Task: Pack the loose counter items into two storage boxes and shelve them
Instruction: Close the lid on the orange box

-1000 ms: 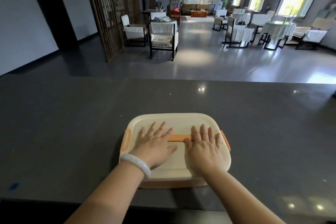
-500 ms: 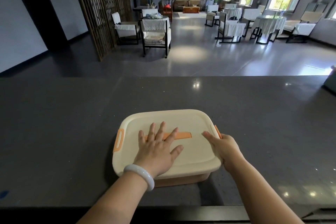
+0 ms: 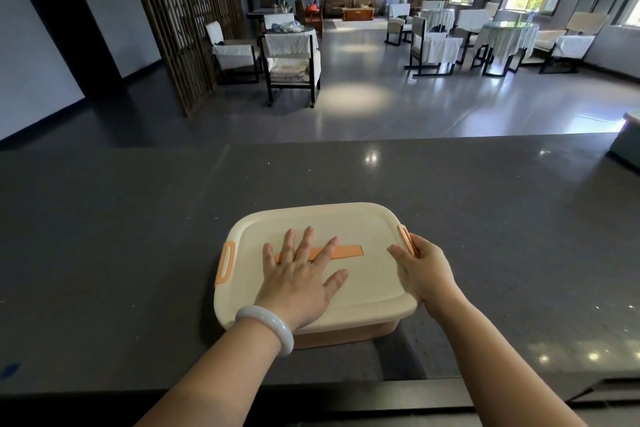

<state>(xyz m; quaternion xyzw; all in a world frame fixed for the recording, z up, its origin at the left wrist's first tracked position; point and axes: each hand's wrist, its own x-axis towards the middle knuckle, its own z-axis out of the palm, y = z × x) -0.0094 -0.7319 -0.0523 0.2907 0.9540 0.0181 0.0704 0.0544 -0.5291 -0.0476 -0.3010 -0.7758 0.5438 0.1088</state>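
The cream rectangular plastic storage box (image 3: 346, 218) sits lidded on the dark grey speckled stone counter (image 3: 138, 236), near its front edge and right in front of me. My left hand (image 3: 298, 277) lies flat on the lid with the fingers spread wide, the palm pressing down and the fingertips across the flat orange carry handle (image 3: 346, 251) sunk into the lid's middle. My right hand (image 3: 422, 270) is curled round the lid's right end, with the thumb on top and the fingers wrapped over the right-side orange clip (image 3: 403, 236). The left-side orange clip (image 3: 225, 263) is untouched. I would expect the shell to be stiff but thin, with a lid that bows a little under my palm, and the glossy surface to be slick under bare skin. I cannot tell the weight, because the lid hides whatever is inside. I judge that both clips should be snapped home before I trust the centre handle. Otherwise the safer hold is with the fingers under the rim at both short ends, where the box is stiffest, and the box kept level on the way to the shelf.
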